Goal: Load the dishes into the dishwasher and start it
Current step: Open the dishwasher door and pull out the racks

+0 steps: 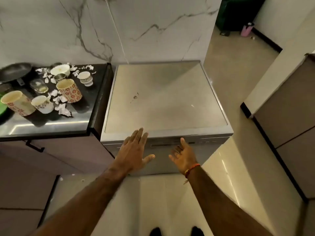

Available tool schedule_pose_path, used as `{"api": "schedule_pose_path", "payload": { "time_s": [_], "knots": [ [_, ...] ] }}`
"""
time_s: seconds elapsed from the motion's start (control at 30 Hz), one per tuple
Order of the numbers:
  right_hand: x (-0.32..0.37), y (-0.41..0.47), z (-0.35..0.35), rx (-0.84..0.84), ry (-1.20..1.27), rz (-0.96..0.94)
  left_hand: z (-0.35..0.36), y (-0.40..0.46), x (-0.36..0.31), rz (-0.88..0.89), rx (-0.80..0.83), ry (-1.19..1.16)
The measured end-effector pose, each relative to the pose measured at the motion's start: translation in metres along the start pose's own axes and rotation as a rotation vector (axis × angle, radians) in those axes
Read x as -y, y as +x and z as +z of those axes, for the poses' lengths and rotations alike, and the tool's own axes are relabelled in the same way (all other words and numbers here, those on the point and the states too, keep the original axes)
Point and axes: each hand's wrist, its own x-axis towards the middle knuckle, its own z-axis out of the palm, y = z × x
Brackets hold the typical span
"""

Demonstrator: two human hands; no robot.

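A grey freestanding dishwasher (163, 99) stands against the marble wall with its door closed. My left hand (134, 150) is stretched out flat, fingers straight, over its front top edge. My right hand (183, 155) is open, palm turned left, in front of the door's handle slot (170, 144). Neither hand holds anything. On the dark counter (85, 120) to the left stand dirty dishes: two tall patterned cups (69, 90) (17, 103), a small mug (42, 103), a striped cup (85, 78), a glass (38, 85), a white bowl (60, 69) and a black pan (15, 71).
Crumpled paper scraps (62, 109) lie among the dishes. A green plate edge (3, 109) shows at the far left. Cabinets (289, 116) stand to the right across a glossy tiled floor (230, 167). A pink bottle (246, 28) sits far back.
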Motion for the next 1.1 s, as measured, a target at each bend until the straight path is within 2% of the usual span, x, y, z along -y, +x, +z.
{"api": "schedule_pose_path", "payload": {
  "time_s": [0.1, 0.2, 0.6, 0.77, 0.97, 1.0, 1.07, 1.1],
  "knots": [
    [-0.011, 0.017, 0.009, 0.04, 0.158, -0.027, 0.018, 0.003, 0.003, -0.012, 0.03, 0.011],
    [-0.024, 0.029, 0.014, 0.012, 0.27, -0.09, 0.034, 0.004, 0.004, -0.004, 0.051, 0.025],
    [-0.035, 0.04, 0.015, -0.005, 0.321, -0.13, 0.053, -0.006, 0.005, 0.011, 0.021, 0.085],
    [-0.053, 0.02, 0.006, -0.216, 0.178, -0.155, 0.053, -0.009, -0.001, -0.016, 0.014, 0.065],
    [-0.078, -0.033, -0.046, -0.066, 0.15, -0.092, 0.08, -0.035, -0.023, -0.06, 0.215, 0.091],
    [-0.082, -0.039, -0.057, -0.067, 0.111, -0.08, 0.09, -0.045, -0.029, -0.077, 0.21, 0.087],
    [-0.088, -0.05, -0.081, -0.223, -0.072, -0.082, 0.104, -0.063, -0.039, -0.115, 0.166, 0.06],
    [-0.091, -0.057, -0.094, -0.399, -0.267, -0.122, 0.11, -0.073, -0.044, -0.128, 0.162, 0.051]
  ]
}}
